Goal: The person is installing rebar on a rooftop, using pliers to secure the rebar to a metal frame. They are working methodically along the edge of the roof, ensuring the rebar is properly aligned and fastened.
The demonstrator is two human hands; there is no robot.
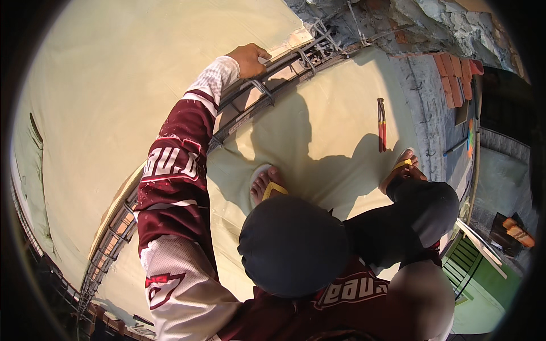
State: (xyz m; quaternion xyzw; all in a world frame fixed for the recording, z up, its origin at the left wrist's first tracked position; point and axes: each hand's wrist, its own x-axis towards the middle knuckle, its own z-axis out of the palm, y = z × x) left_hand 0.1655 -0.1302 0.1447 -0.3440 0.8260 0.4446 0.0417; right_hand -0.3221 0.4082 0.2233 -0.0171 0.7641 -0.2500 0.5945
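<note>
My left hand [248, 60] reaches forward to a long rebar cage [259, 86], its fingers bent and closed over the cage's upper edge. Part of the grip is hidden, and no tool shows in it. The cage lies in a gap between pale plastic sheets [142, 68], its steel bars joined by ties and stirrups. My right hand is out of view; only a blurred pale sleeve [424, 290] shows at lower right. A pair of pincers [381, 125] with red and yellow handles lies on the sheet near my right foot [405, 167].
I squat in flip-flops, my left foot [267, 182] close to the cage. Broken concrete [443, 25] with exposed bars rises at the far right. Stacked red bricks [453, 79] stand beside a rough grey ledge [424, 108]. Beyond the right edge is a drop toward a green structure [480, 284].
</note>
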